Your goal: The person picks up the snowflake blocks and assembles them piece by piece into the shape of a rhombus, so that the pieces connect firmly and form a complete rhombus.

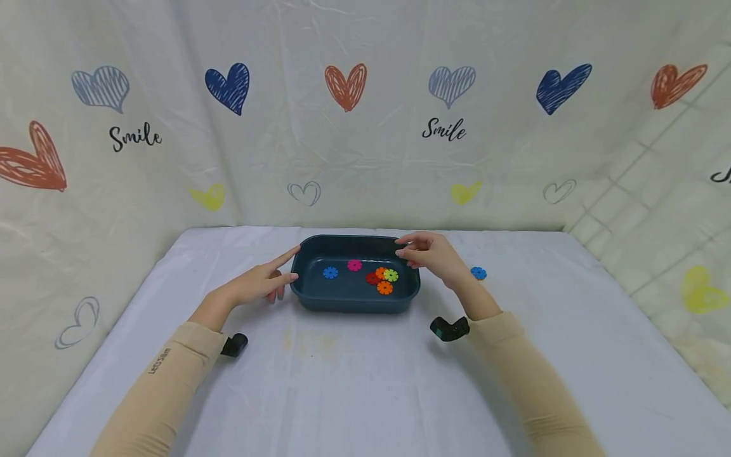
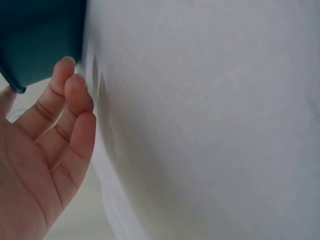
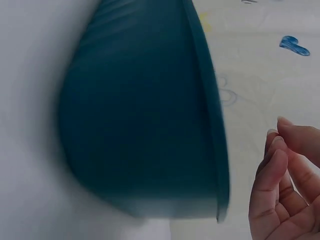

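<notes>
A dark teal basin (image 1: 354, 304) stands on the white-covered table. Flat flower-shaped plastic discs lie inside: a blue disc (image 1: 330, 273), a pink disc (image 1: 355, 265), and to the right a red disc (image 1: 372, 278), orange discs (image 1: 385, 288) and a yellow-green disc (image 1: 391, 275), partly overlapping. At the basin's left side is my left hand (image 1: 258, 283), index finger and thumb stretched to its rim, the other fingers loosely bent below. My right hand (image 1: 429, 254) hovers over the right rim, thumb and fingertips close together; I see nothing between them.
One blue disc (image 1: 478, 273) lies on the table right of the basin, partly behind my right forearm. Black wrist cameras (image 1: 450, 329) hang beneath both wrists. A white curtain (image 1: 388, 158) printed with hearts rises behind the table.
</notes>
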The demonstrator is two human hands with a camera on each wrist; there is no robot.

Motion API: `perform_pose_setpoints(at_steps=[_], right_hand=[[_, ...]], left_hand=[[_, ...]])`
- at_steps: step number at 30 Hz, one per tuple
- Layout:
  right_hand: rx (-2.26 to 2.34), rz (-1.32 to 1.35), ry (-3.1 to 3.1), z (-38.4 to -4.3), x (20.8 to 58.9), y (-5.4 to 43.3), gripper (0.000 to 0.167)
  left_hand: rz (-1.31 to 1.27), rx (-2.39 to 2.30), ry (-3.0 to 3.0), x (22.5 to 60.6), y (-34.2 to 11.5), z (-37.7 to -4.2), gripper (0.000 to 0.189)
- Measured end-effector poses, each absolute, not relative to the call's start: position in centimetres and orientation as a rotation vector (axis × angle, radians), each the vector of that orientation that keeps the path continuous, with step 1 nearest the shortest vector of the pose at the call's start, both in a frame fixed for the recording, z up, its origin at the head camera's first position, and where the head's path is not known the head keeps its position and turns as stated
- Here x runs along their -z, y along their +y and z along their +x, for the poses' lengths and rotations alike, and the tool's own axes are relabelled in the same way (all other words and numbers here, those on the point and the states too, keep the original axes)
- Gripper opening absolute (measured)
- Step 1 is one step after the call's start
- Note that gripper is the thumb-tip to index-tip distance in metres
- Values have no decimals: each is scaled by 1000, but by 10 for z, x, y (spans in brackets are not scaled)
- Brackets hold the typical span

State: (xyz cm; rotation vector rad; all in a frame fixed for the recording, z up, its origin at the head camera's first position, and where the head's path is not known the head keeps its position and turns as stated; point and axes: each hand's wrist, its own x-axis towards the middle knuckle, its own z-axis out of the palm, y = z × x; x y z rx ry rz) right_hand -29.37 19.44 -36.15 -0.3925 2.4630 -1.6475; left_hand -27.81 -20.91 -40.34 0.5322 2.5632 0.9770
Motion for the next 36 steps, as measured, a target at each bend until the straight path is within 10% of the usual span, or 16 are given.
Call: perform_pose_setpoints(at_steps=[36], right_hand=[[343,-535,2828,-318,374,128,25]], left_hand=[[537,-988,2557,404,-210,-280,73]])
